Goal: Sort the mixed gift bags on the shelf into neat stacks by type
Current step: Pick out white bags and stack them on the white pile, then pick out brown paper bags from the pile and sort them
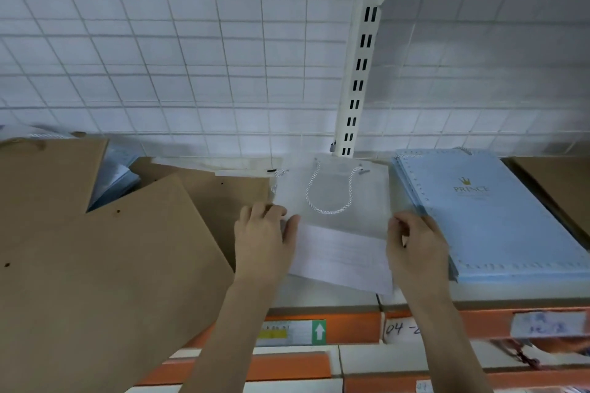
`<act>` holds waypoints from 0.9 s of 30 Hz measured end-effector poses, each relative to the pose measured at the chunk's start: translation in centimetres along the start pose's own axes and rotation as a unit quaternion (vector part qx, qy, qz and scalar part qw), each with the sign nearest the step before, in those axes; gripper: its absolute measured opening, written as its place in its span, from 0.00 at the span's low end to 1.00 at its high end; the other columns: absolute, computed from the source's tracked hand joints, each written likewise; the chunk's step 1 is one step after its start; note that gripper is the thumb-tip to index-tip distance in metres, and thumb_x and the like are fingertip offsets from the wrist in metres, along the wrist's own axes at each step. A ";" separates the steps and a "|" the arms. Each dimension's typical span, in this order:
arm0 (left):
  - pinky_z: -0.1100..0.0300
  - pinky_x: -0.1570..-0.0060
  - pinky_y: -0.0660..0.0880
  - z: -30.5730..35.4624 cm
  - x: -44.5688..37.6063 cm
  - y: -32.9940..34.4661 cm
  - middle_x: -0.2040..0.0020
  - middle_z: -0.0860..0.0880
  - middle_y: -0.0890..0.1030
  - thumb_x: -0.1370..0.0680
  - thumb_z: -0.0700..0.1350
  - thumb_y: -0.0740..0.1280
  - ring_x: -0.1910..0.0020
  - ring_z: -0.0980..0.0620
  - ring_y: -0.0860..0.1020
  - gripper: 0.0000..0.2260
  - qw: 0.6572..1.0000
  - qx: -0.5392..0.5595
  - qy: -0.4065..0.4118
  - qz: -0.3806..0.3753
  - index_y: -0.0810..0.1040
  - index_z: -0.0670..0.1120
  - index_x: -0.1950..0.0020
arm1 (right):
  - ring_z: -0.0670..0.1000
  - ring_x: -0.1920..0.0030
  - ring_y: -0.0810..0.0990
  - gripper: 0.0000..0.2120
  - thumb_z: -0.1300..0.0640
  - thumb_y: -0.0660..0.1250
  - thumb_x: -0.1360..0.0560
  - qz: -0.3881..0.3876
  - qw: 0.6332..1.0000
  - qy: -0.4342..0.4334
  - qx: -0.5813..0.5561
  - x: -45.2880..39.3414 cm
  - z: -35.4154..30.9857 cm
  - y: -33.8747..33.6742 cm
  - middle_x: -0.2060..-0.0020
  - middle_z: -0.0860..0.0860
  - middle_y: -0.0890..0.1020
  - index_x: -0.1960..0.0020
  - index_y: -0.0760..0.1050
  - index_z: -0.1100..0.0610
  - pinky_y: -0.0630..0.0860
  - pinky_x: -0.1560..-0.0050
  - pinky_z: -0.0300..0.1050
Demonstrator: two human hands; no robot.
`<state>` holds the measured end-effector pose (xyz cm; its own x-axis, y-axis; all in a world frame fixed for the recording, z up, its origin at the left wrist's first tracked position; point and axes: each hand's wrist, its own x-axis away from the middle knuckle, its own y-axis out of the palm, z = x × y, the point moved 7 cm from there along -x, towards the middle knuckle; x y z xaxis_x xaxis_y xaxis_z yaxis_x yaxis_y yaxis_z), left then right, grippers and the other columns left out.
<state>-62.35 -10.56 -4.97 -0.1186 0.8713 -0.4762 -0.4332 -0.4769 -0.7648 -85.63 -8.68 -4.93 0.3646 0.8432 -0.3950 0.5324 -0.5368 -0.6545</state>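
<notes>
Both hands pinch a white gift bag [335, 201] lying flat on the shelf [319, 297]: left hand [261, 239] its left edge, right hand [415, 246] its right. Brown bags [95, 265] lie beyond the left hand, a blue stack [479, 217] just beside the right; a white wire grid [191, 57] backs the shelf.

wire grid panel [178, 51] (white), slotted upright [360, 73]

"PRINCE" on the blue bag [479, 210] — handwritten "04-" on a shelf-edge label [400, 329]
</notes>
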 end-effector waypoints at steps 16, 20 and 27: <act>0.57 0.27 0.52 -14.8 7.3 -9.8 0.26 0.43 0.61 0.19 0.45 0.48 0.26 0.47 0.58 0.21 0.973 -0.016 -0.225 -0.053 0.58 0.41 0.26 | 0.50 0.56 0.77 0.08 0.56 0.63 0.23 -0.204 0.942 -0.245 -0.103 7.9 -16.3 7.4 0.57 0.50 0.78 0.49 0.78 0.58 0.70 0.57 0.38; 0.63 0.30 0.53 -15.3 7.6 -11.0 0.27 0.45 0.64 0.22 0.33 0.53 0.28 0.49 0.62 0.24 0.973 0.064 -0.213 -0.062 0.57 0.43 0.25 | 0.45 0.56 0.76 0.14 0.44 0.62 0.24 -0.345 0.900 -0.257 -0.067 11.5 -19.1 10.3 0.55 0.46 0.79 0.46 0.76 0.52 0.72 0.56 0.37; 0.69 0.33 0.49 -16.1 7.8 -10.7 0.25 0.47 0.59 0.22 0.32 0.54 0.25 0.52 0.55 0.24 0.982 0.073 -0.135 -0.115 0.59 0.44 0.26 | 0.49 0.51 0.78 0.25 0.40 0.65 0.28 -0.424 0.886 -0.183 0.049 15.2 -20.5 13.6 0.49 0.47 0.79 0.37 0.69 0.51 0.73 0.58 0.43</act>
<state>-44.26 -0.59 -7.50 -0.2262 0.9622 -0.1519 -0.5965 -0.2601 -0.7593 -57.21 -3.77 -6.66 -0.4159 0.9044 0.0952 0.4203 0.2840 -0.8618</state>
